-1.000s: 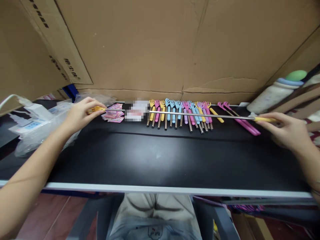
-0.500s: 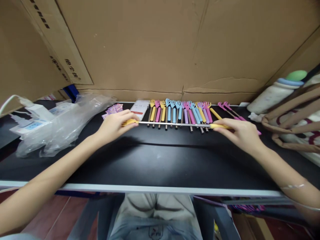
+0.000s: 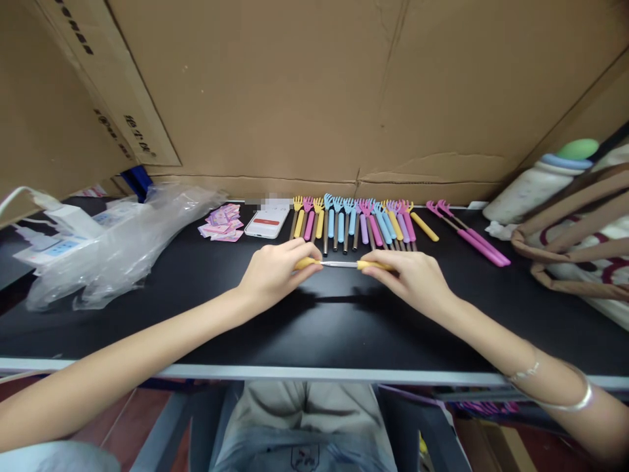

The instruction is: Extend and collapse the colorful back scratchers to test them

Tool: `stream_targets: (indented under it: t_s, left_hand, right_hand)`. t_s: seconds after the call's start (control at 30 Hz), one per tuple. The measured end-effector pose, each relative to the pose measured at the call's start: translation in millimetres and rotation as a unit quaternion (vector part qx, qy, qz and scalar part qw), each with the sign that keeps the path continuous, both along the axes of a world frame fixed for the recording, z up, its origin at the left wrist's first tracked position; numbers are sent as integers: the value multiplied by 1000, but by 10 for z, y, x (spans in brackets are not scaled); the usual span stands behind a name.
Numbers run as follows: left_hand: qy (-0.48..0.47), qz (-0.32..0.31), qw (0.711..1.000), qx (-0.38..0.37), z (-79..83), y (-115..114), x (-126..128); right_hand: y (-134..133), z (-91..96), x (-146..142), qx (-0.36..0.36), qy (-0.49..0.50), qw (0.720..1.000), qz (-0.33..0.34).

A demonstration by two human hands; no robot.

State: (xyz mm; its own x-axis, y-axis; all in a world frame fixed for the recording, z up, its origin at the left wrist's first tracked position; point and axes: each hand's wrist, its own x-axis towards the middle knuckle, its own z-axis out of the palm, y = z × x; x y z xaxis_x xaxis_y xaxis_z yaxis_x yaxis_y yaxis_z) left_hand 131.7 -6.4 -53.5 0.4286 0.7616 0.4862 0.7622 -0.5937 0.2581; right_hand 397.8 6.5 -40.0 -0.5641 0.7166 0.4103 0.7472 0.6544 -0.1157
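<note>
Between my two hands is a yellow telescopic back scratcher [image 3: 340,264], held level above the black table with a short metal rod showing in the middle. One yellow end is in the fingers of my left hand [image 3: 280,267], closed on it. The other yellow end is gripped by my right hand [image 3: 417,275]; the fingers cover most of both ends. Just behind the hands lies a row of back scratcher parts, with small claws, dark metal rods and coloured sleeves [image 3: 342,226]. A loose yellow sleeve [image 3: 425,227] rests at the row's right end.
Two pink back scratchers [image 3: 484,247] lie to the right, near a white bottle [image 3: 521,187] and a brown-handled bag [image 3: 545,236]. On the left are a phone [image 3: 268,221], small pink packets [image 3: 222,224], clear plastic bags [image 3: 122,252] and a power strip [image 3: 59,249]. Cardboard [image 3: 275,98] stands behind.
Both hands have moved inward toward each other and slightly nearer to me. The back scratcher's long exposed rod has shortened to a small stretch.
</note>
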Motion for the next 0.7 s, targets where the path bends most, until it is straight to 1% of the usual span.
stream_targets:
  t_s: [0.13,0.3,0.47,0.57,0.7]
  left_hand:
    - [-1,5,1000,7,-24,20,65]
    - [27,-3,999,18,14,48,28]
    - [109,-5,991,75,81,55,-38]
    - [125,0,986,110,93,61,-72]
    - [140,-15,977,160,90,63,-44]
  right_hand:
    - [2,-11,-54,9,-2,1000,-9]
    - [54,-13,-12,-33,17,999,-13]
    - [84,8,55,-36,32,999,-11]
    - [86,22,79,-24,26,999,-3]
    - [59,44,34,-7,16,1000,6]
